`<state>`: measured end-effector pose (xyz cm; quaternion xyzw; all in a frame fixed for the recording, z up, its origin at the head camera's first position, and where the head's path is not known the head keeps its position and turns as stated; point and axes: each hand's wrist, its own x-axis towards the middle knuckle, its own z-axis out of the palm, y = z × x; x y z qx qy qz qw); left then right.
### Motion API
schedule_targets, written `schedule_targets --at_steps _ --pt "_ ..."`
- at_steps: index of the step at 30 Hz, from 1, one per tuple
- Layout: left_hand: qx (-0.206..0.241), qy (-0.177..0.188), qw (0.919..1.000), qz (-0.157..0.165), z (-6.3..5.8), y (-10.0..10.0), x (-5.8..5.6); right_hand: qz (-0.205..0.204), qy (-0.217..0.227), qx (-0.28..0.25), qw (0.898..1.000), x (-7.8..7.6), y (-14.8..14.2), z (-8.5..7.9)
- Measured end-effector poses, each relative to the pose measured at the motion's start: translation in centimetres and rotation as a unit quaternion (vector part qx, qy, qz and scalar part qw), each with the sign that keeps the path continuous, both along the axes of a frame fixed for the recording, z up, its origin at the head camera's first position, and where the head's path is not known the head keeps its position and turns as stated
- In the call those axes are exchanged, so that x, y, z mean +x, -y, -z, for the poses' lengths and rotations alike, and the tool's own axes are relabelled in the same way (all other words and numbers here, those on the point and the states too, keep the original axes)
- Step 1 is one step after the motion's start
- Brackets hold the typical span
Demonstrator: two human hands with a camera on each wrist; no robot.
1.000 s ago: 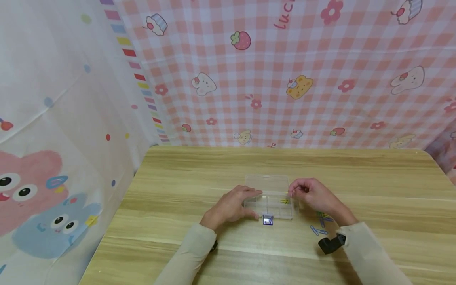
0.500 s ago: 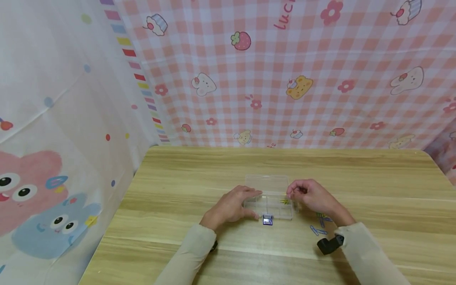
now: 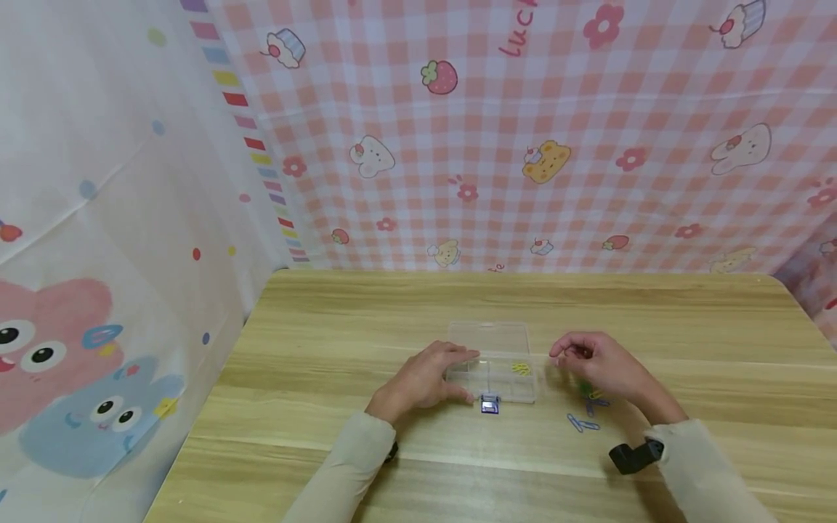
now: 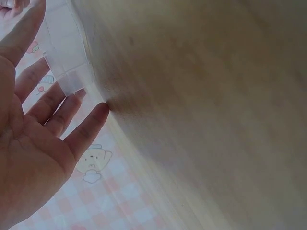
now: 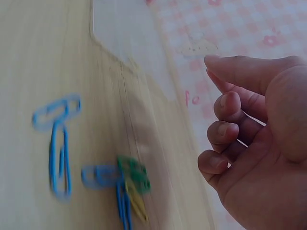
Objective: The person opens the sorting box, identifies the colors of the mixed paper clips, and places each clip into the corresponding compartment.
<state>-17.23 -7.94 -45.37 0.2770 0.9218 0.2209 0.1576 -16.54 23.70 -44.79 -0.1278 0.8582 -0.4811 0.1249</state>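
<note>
A clear plastic compartment box (image 3: 512, 388) lies on the table with its lid (image 3: 493, 335) laid back. Several yellow paper clips (image 3: 520, 369) are in its back right compartment. My left hand (image 3: 425, 375) holds the box's left end, thumb at the front and fingers behind. Right of the box hovers my right hand (image 3: 604, 365). Its thumb and forefinger tips meet, the other fingers are curled, and nothing shows between them. Below it on the table are blue paper clips (image 5: 52, 163), a green paper clip (image 5: 134, 172) and a yellow paper clip (image 5: 135, 199).
A small purple-blue piece (image 3: 490, 404) sits at the box's front edge. The wooden table (image 3: 340, 305) ends at a pink checked cloth (image 3: 405, 196) behind and a white patterned cloth (image 3: 163, 290) on the left.
My right hand has moved away from the box toward the right. The yellow paper clips in the compartment show more fully. My left hand stays at the box.
</note>
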Motion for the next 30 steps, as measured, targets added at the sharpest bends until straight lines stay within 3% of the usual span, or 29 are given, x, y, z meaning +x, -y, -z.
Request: schedule_targets --at_steps 9,17,23,30 --pt "0.007 0.009 0.9999 -0.004 0.2 0.1 -0.1 0.002 -0.019 0.032 0.999 1.5 -3.6 0.6" --pt "0.009 0.011 0.9999 -0.004 0.4 0.1 0.0 0.011 -0.008 0.057 0.998 2.1 -6.2 1.9" --pt "0.014 0.011 0.9998 0.0 0.5 0.0 0.0 -0.006 0.027 0.041 0.999 2.2 -7.3 3.0" --pt "0.014 -0.003 0.9999 0.009 0.1 0.0 -0.2 -0.023 0.004 0.017 1.0 2.3 -7.4 3.3"
